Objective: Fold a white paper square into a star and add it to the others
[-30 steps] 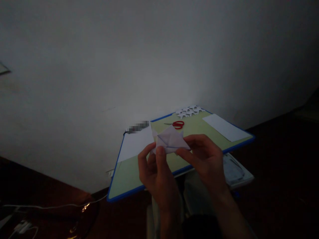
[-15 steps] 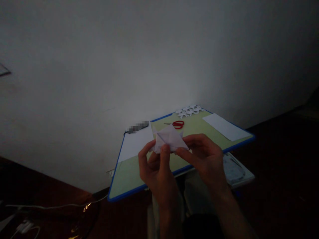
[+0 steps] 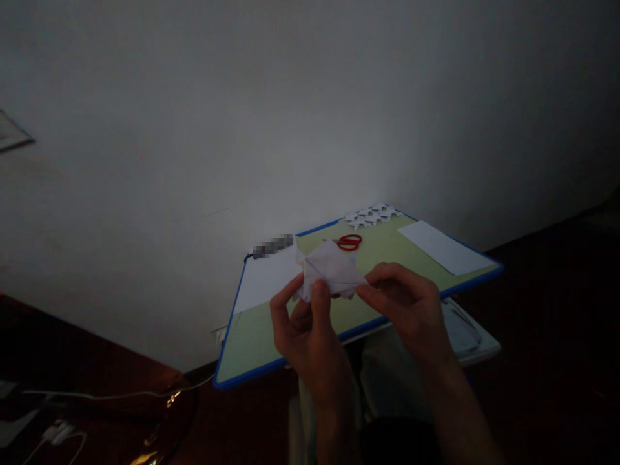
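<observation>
Dim room; the table point(image 3: 254, 345), pale green with a blue edge, stands against the wall point(image 3: 300, 129). I see a folded white paper point(image 3: 332, 270) held up over the table, gripped in both hands. Left hand point(image 3: 306, 332): thumb pressed flat on the paper's face, other fingers curled partly out of sight at its left side and behind. Right hand point(image 3: 411, 303): thumb and forefinger pinching the pointed right corner. Red-handled scissors point(image 3: 349, 242) lie on the table beyond the paper. Small folded pieces point(image 3: 372, 217) cluster at the table's far right corner; a white sheet point(image 3: 443, 247) lies along its right side.
</observation>
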`<action>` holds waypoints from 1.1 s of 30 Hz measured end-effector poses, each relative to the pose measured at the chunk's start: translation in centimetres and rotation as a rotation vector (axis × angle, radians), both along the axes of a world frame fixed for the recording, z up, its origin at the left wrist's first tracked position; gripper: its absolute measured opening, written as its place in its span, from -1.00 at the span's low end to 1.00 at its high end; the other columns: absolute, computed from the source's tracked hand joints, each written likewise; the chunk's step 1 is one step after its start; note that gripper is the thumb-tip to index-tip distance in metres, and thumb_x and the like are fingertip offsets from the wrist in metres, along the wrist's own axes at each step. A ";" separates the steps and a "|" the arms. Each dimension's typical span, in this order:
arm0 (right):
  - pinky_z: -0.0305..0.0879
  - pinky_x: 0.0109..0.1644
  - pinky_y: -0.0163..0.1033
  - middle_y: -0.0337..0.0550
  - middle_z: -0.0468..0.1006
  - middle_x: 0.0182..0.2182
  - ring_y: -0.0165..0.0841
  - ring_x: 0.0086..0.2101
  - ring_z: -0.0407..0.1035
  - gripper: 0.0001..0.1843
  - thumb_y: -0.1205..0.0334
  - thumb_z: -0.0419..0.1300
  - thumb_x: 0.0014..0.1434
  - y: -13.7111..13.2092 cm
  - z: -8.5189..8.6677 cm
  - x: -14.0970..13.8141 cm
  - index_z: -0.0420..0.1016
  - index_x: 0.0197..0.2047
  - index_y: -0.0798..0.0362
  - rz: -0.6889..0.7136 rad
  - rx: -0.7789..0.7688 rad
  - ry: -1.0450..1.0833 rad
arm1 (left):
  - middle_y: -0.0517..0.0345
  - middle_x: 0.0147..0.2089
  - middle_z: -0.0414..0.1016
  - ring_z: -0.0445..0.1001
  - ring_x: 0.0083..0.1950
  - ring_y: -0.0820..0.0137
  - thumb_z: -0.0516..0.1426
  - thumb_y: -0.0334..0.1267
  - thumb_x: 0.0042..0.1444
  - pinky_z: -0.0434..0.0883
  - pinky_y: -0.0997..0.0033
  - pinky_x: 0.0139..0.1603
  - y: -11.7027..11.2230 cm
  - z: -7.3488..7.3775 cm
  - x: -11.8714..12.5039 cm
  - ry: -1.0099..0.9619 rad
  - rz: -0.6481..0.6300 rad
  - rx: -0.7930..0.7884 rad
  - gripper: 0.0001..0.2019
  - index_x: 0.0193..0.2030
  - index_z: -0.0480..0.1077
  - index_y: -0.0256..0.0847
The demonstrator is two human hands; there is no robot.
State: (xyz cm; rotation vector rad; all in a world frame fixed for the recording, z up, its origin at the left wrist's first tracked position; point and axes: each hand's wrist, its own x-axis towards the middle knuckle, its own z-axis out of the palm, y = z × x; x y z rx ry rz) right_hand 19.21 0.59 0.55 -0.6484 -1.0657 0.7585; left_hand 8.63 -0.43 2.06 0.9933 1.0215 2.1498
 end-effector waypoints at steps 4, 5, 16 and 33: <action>0.44 -0.28 -0.33 -0.29 0.62 -0.44 -0.40 -0.38 0.50 -0.90 0.30 0.47 0.14 0.0 -0.1 0.0 0.67 -0.37 -0.04 -0.003 -0.018 0.000 | 0.12 -0.32 0.76 0.77 -0.24 0.28 0.41 -0.11 0.23 0.64 0.42 -0.24 0.1 -0.2 -0.1 -0.013 -0.010 -0.017 -0.65 0.05 0.49 -0.16; 0.44 -0.28 -0.33 -0.29 0.62 -0.44 -0.40 -0.39 0.50 -0.90 0.31 0.47 0.14 -0.1 -0.1 -0.1 0.67 -0.38 -0.04 -0.006 -0.019 0.004 | 0.12 -0.31 0.76 0.77 -0.22 0.27 0.41 -0.10 0.23 0.64 0.40 -0.22 0.1 -0.2 -0.1 -0.015 -0.017 -0.022 -0.65 0.05 0.49 -0.16; 0.35 -0.36 -0.35 -0.34 0.54 -0.52 -0.43 -0.46 0.43 -0.89 0.34 0.42 0.07 -0.2 0.4 0.1 0.61 -0.44 -0.02 -0.061 -0.009 -0.020 | 0.16 -0.33 0.74 0.70 -0.30 0.42 0.39 -0.13 0.26 0.57 0.51 -0.26 0.3 -0.1 -0.1 -0.074 -0.096 0.043 -0.72 0.02 0.52 -0.15; 0.27 -0.31 -0.23 -0.32 0.53 -0.49 -0.37 -0.43 0.41 -0.85 0.36 0.35 0.25 0.1 -0.7 1.5 0.60 -0.37 -0.04 -0.180 0.130 -0.230 | 0.16 -0.34 0.69 0.64 -0.29 0.40 0.48 -0.15 0.05 0.56 0.44 -0.19 0.9 -0.2 -1.7 -0.001 -0.133 -0.001 -0.81 -0.30 0.67 -0.19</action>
